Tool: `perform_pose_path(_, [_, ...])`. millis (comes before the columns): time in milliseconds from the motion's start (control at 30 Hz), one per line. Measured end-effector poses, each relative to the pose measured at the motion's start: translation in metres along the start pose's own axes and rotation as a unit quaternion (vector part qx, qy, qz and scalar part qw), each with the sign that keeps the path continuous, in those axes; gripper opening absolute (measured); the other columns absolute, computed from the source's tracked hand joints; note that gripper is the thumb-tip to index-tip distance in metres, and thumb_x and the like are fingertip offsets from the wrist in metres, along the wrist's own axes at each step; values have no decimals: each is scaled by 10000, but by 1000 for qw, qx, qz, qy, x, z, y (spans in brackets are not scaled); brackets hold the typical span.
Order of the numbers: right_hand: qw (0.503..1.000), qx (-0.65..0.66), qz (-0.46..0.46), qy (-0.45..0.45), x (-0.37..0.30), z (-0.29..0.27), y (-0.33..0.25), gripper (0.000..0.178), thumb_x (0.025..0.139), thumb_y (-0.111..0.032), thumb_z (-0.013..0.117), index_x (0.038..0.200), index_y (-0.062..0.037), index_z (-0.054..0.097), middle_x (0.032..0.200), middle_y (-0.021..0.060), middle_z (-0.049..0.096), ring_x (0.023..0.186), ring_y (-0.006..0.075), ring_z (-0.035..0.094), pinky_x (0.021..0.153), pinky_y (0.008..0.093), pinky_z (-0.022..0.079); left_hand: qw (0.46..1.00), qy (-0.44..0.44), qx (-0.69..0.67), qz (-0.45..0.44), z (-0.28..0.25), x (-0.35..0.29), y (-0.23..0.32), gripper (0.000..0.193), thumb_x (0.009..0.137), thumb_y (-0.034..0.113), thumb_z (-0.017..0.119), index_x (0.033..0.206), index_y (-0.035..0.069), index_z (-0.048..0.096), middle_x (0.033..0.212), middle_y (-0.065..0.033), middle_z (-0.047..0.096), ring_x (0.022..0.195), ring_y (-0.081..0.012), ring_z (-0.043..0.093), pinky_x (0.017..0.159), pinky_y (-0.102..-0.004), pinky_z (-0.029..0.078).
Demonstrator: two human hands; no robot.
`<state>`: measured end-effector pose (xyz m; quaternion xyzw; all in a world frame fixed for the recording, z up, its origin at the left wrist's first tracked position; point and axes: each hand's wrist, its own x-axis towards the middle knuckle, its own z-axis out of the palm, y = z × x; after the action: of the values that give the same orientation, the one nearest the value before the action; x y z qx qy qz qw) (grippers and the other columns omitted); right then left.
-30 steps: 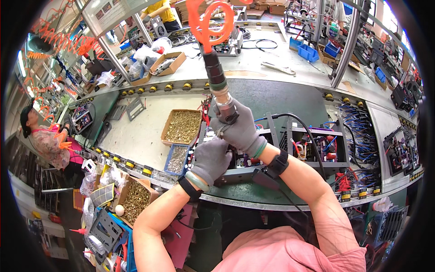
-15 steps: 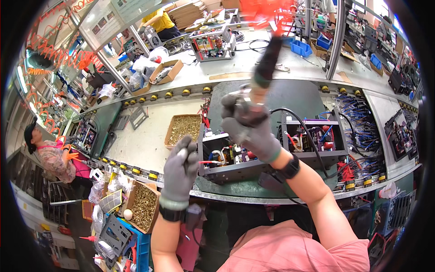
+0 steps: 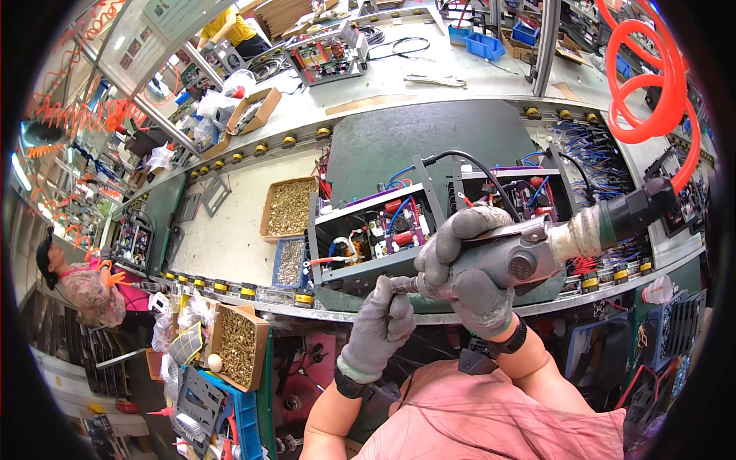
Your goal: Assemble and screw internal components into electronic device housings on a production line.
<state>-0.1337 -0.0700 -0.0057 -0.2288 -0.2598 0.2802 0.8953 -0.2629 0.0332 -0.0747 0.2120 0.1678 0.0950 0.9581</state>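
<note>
My right hand, in a grey glove, is wrapped round a grey pistol-shaped air screwdriver held level in front of me. Its narrow nose points left. A red coiled hose runs up from its black rear fitting. The gloved fingers of my left hand close round the tool's tip; whether a screw is between them is hidden. Just beyond the hands stands an open black metal chassis with circuit boards, red parts and wires inside. A second open chassis stands to its right, partly behind the tool.
Both chassis rest on a dark green board on the roller line. Left of them lie a cardboard box of brass-coloured screws and a blue tray of small parts. Another screw box stands near my left. A person works at far left.
My right hand has swung the screwdriver down from upright to level. My left hand has moved right and closed on its tip. The view has shifted, and the blue tray now shows.
</note>
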Motion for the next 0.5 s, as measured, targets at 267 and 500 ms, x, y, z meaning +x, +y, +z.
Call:
perform_pose_path(267, [963,90,32,-253,23,-26,2,415,829,-177,780,1174,-98,563,745,92,555,627,242,612,599,402,529,999,-40,-19,-25,3,0,-6,424,1055,428,411,1098,64,624,598,45,421,451,-59,333,438,-214,272])
perform_pose_path(500, [994,54,-68,61,8,9,5,520,841,-313,767,1252,-94,536,970,25,572,793,149,614,765,355,537,904,92,320,267,14,2,-8,438,1063,407,417,1214,39,600,599,50,446,496,-21,310,463,-198,242])
